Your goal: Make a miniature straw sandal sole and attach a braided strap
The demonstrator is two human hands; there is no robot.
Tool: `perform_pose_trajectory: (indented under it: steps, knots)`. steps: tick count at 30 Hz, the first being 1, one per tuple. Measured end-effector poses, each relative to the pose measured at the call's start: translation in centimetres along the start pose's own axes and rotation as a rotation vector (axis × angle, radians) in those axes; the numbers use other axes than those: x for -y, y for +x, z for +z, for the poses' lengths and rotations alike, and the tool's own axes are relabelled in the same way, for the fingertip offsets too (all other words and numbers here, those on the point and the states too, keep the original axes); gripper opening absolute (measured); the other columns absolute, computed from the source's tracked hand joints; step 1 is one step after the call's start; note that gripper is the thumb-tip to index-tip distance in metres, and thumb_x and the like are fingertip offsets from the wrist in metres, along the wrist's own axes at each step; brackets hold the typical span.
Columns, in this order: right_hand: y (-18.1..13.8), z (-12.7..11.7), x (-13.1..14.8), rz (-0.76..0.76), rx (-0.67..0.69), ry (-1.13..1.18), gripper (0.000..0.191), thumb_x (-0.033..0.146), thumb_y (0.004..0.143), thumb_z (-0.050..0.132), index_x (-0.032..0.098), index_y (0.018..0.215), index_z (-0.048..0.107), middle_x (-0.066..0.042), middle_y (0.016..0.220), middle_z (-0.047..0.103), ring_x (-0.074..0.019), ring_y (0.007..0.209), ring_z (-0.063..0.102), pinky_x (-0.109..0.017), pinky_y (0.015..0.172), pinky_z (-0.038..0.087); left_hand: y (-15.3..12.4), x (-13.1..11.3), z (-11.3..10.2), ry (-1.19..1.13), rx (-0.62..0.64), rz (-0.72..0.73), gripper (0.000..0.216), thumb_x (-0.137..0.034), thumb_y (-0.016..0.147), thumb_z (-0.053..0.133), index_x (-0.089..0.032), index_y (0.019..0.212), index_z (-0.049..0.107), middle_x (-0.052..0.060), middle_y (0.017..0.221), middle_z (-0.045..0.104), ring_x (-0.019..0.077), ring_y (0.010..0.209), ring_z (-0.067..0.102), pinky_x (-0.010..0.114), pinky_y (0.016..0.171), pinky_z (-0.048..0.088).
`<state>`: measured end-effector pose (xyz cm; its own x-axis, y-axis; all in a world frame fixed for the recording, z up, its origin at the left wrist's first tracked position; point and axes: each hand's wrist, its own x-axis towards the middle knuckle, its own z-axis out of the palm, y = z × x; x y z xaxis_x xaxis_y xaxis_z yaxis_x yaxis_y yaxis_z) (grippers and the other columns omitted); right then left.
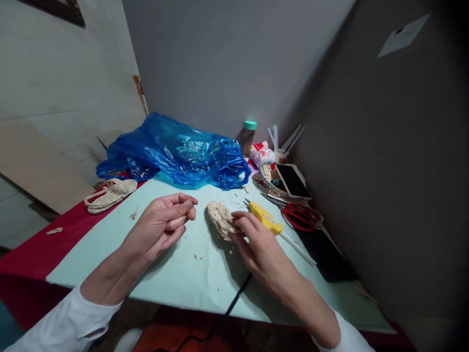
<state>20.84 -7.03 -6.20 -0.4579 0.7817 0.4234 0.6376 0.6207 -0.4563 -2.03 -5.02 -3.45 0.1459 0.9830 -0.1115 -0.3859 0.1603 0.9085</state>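
My right hand grips the near end of a small oval coil of braided cream cord, held tilted just over the pale green sheet. My left hand is closed in a pinch to the left of the coil, apart from it. What its fingertips hold, if anything, is too small to make out. Just beyond my right hand lies a yellow glue gun with a white glue stick sticking out of its back. A looser hank of the same braided cord rests at the table's left side.
A crumpled blue plastic bag covers the back of the table. On the right are red-handled scissors, a phone, a woven basket and a black flat object. A green-capped jar stands behind. A black cable crosses the front edge.
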Motion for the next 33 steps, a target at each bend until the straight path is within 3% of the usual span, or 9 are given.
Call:
perform_pose_trajectory:
  steps: [3, 5, 11, 15, 19, 22, 26, 30, 33]
  knots:
    - [0.2, -1.2, 0.3, 0.083, -0.157, 0.150, 0.006, 0.018, 0.097, 0.048, 0.021, 0.093, 0.052, -0.010, 0.112, 0.063, -0.0175, 0.094, 0.063, -0.028, 0.069, 0.055, -0.2, -0.2, -0.4, -0.005, -0.029, -0.016, 0.012, -0.016, 0.076, 0.075, -0.009, 0.074, 0.064, 0.002, 0.064, 0.065, -0.0030, 0.031, 0.020, 0.007, 0.023, 0.025]
    - [0.2, -1.7, 0.8, 0.075, -0.228, 0.186, 0.007, 0.018, 0.096, 0.050, 0.021, 0.091, 0.052, -0.010, 0.111, 0.063, -0.0177, 0.096, 0.063, -0.027, 0.069, 0.055, -0.3, -0.1, -0.6, -0.023, -0.040, -0.026, 0.013, -0.016, 0.075, 0.074, -0.010, 0.072, 0.063, 0.001, 0.063, 0.064, -0.0031, 0.030, 0.020, 0.007, 0.023, 0.024]
    - [0.0, -1.0, 2.8, -0.289, -0.369, -0.052, 0.023, -0.001, 0.087, 0.050, 0.018, 0.100, 0.050, -0.016, 0.117, 0.061, -0.0218, 0.110, 0.060, -0.037, 0.092, 0.052, -0.8, 1.0, -0.8, -0.048, 0.064, -0.066, 0.015, -0.023, 0.078, 0.070, -0.013, 0.072, 0.061, -0.002, 0.055, 0.057, -0.0010, 0.031, 0.015, 0.010, 0.023, 0.025]
    - [-0.1, 0.2, 3.8, -0.401, -0.381, -0.136, 0.030, -0.005, 0.083, 0.054, 0.014, 0.106, 0.051, -0.023, 0.123, 0.059, -0.0268, 0.117, 0.057, -0.042, 0.095, 0.051, -1.0, 1.4, -0.7, -0.024, 0.119, -0.080, 0.021, -0.030, 0.081, 0.068, -0.013, 0.069, 0.060, -0.003, 0.047, 0.053, -0.0001, 0.030, 0.013, 0.012, 0.025, 0.024]
    - [0.0, 0.8, 4.3, -0.436, -0.393, -0.093, 0.031, -0.006, 0.082, 0.056, 0.012, 0.108, 0.052, -0.024, 0.124, 0.057, -0.0278, 0.120, 0.055, -0.043, 0.096, 0.052, -0.8, 1.3, -0.7, -0.075, 0.052, 0.017, 0.021, -0.025, 0.076, 0.071, -0.012, 0.064, 0.059, -0.006, 0.038, 0.044, -0.0002, 0.032, 0.014, 0.012, 0.033, 0.022]
    - [0.1, 1.2, 4.7, -0.441, -0.392, -0.069, 0.031, -0.006, 0.083, 0.054, 0.012, 0.108, 0.052, -0.023, 0.124, 0.058, -0.0273, 0.119, 0.056, -0.043, 0.095, 0.052, -0.8, 1.2, -0.9, -0.114, 0.001, 0.085, 0.029, -0.025, 0.075, 0.072, -0.014, 0.056, 0.053, -0.006, 0.037, 0.040, 0.0024, 0.034, 0.024, 0.014, 0.038, 0.030]
    - [0.4, 2.5, 5.2, -0.386, -0.420, -0.085, 0.026, -0.003, 0.086, 0.051, 0.016, 0.105, 0.052, -0.021, 0.124, 0.059, -0.0267, 0.116, 0.058, -0.043, 0.092, 0.054, -1.5, 1.1, -0.8, -0.182, -0.022, 0.116, 0.014, -0.028, 0.079, 0.072, -0.015, 0.077, 0.067, 0.002, 0.066, 0.066, 0.0123, 0.059, 0.059, 0.022, 0.060, 0.051]
    - [1.0, 4.0, 6.0, -0.344, -0.341, -0.119, 0.024, -0.002, 0.088, 0.044, 0.014, 0.103, 0.053, -0.023, 0.122, 0.061, -0.0279, 0.117, 0.058, -0.043, 0.092, 0.055, -2.7, 0.8, -0.2, -0.339, 0.099, -0.005, 0.040, -0.052, 0.094, 0.048, -0.020, 0.105, 0.070, 0.011, 0.090, 0.073, 0.0245, 0.083, 0.069, 0.035, 0.070, 0.058]
    - [1.5, 3.9, 6.8, -0.464, -0.152, -0.114, 0.034, 0.002, 0.090, 0.042, 0.007, 0.123, 0.050, -0.026, 0.134, 0.055, -0.0301, 0.133, 0.047, -0.045, 0.104, 0.049, -3.1, 0.2, 0.1, -0.337, 0.001, -0.139, 0.053, -0.052, 0.099, 0.034, -0.015, 0.107, 0.071, 0.017, 0.095, 0.075, 0.0278, 0.087, 0.072, 0.038, 0.071, 0.060]
